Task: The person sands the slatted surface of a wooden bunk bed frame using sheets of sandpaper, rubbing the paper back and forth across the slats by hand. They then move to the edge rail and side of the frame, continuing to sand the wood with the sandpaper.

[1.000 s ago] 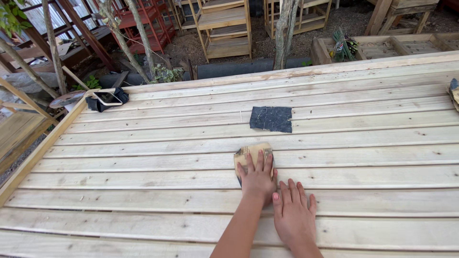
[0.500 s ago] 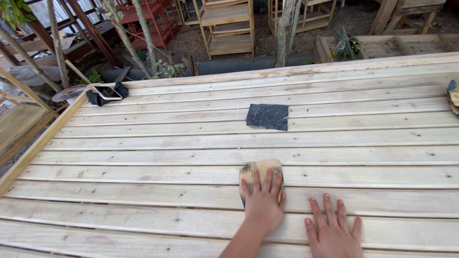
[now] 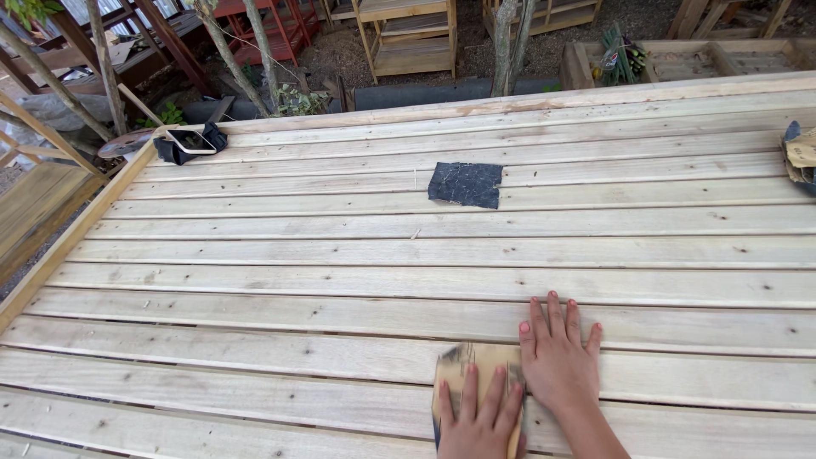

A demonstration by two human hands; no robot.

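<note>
Fingers [image 3: 476, 399] of the left hand [image 3: 478, 425] lie spread and flat on a tan rectangular sheet of sandpaper [image 3: 469, 361], pressing it down onto the pale slatted wooden surface [image 3: 255, 289] rather than curling around it. The sheet sits at the near edge of the view, across a gap between 2 planks, with its far edge and a dark worn corner showing beyond the fingertips. The right hand [image 3: 557, 361] is just beside it, palm down on bare wood, its fingers open and holding nothing; its thumb side is close against the sheet's right edge.

Well apart, further up the surface, a dark grey square piece of sandpaper [image 3: 466, 184] lies loose. At the far left corner rests a black pouch with a white loop [image 3: 189, 143]. At the right edge, a crumpled brown and blue scrap [image 3: 799, 157] is partly cut off.
</note>
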